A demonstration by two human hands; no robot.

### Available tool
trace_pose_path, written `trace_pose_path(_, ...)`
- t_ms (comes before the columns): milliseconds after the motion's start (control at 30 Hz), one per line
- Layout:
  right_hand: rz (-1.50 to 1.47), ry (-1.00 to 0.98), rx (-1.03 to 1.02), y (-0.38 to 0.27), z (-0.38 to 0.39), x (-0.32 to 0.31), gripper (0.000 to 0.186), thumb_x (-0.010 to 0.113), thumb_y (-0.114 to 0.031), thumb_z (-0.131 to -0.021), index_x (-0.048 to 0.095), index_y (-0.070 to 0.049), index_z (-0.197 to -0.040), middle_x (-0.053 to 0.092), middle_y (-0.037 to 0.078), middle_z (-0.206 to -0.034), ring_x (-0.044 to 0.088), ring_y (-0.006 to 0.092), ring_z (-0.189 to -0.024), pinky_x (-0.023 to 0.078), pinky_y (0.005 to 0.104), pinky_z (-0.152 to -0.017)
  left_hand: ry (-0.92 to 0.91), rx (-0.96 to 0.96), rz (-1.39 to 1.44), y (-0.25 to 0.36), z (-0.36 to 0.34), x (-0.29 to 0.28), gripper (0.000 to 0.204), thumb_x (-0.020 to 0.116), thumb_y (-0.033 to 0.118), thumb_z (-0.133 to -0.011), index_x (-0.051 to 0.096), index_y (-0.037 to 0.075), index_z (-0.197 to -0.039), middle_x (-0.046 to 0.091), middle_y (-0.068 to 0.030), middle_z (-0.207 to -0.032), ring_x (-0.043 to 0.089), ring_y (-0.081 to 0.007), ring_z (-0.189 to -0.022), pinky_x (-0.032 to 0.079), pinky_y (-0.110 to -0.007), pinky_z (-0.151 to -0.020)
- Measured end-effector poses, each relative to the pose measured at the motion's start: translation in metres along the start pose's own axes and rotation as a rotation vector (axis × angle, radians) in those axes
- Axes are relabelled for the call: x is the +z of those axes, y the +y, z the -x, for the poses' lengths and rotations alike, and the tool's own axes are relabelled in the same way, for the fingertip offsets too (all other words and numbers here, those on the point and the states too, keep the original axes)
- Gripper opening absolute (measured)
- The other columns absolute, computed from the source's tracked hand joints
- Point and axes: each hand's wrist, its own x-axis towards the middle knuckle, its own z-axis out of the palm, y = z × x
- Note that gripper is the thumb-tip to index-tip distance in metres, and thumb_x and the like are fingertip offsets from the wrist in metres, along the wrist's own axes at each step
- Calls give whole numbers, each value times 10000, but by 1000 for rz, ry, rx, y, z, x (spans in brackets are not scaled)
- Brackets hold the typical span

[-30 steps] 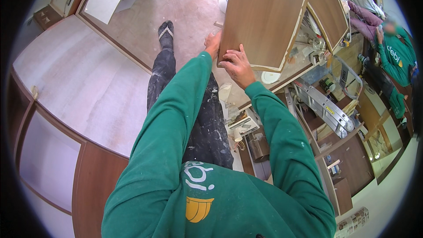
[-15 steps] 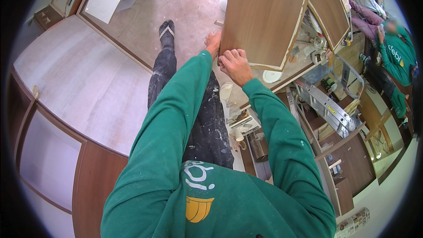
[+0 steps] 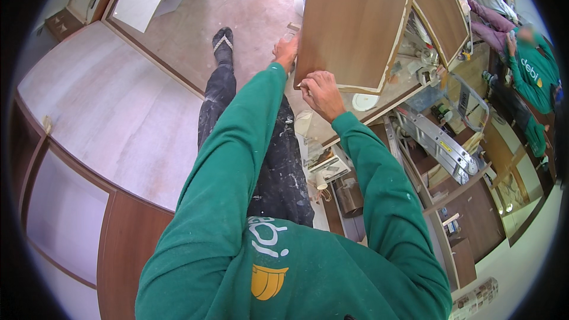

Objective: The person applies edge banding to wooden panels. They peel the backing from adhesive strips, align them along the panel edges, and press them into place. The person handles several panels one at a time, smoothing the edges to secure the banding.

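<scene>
A brown wood-grain panel (image 3: 355, 24) with pale, ragged edges stands before me, its near left corner close to both hands. My left hand (image 3: 285, 53) is closed beside the panel's left edge. Just past its fingers a small pale-brown piece (image 3: 293, 26) sticks out, and I cannot make out what it is. My right hand (image 3: 323, 95) lies at the near left corner, thumb and fingers pinched together. A tiny whitish bit (image 3: 300, 85) shows at its fingertips, too small to name.
A pale board surface (image 3: 112, 95) lies to the left, beside my foot in a flip-flop (image 3: 223, 44). On the right are a second brown panel (image 3: 441, 15), a white round lid (image 3: 365, 102) and a folded metal ladder (image 3: 438, 142). Farther right, a person in green (image 3: 533, 77) sits.
My right hand has drawn slightly right and nearer along the panel's corner, its fingers now pinched. The left hand has shifted slightly left, and the pale-brown piece beyond it has moved a little.
</scene>
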Motion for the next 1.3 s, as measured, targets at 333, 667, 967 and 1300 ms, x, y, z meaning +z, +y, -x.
trace_pose_path(333,-10,-58,-124,14,-5,-7,241,731,-99,-749,684,-118,-985,609,48,-1047,569,253,-1090,443,449,-987,-39,49,-15,-3,18,-12,1181,564,887,-701,425,18,-1488,356,-230,-1561,240,-420,-1481,128,-660,-1170)
trace_pose_path(667,188,-204,-150,12,-13,-8,163,567,-134,-869,606,-120,-1026,592,42,-1036,552,227,-1096,393,416,-1031,6,54,39,-22,19,-27,1147,589,863,-707,461,17,-1472,412,-242,-1529,291,-414,-1465,169,-629,-1175)
trace_pose_path(967,144,-274,-139,13,-9,-13,176,517,-122,-893,574,-89,-1056,588,85,-1075,539,261,-1136,370,443,-1078,64,34,-11,-21,30,-38,1130,625,843,-702,527,-56,-1380,500,-272,-1436,434,-386,-1381,311,-508,-1125)
trace_pose_path(1300,-234,-82,178,16,17,-22,122,603,-44,-930,574,-45,-1049,616,150,-1117,566,348,-1095,425,478,-1022,110,34,3,-37,26,-45,1105,621,830,-722,512,-33,-1404,486,-267,-1454,415,-385,-1396,288,-501,-1136)
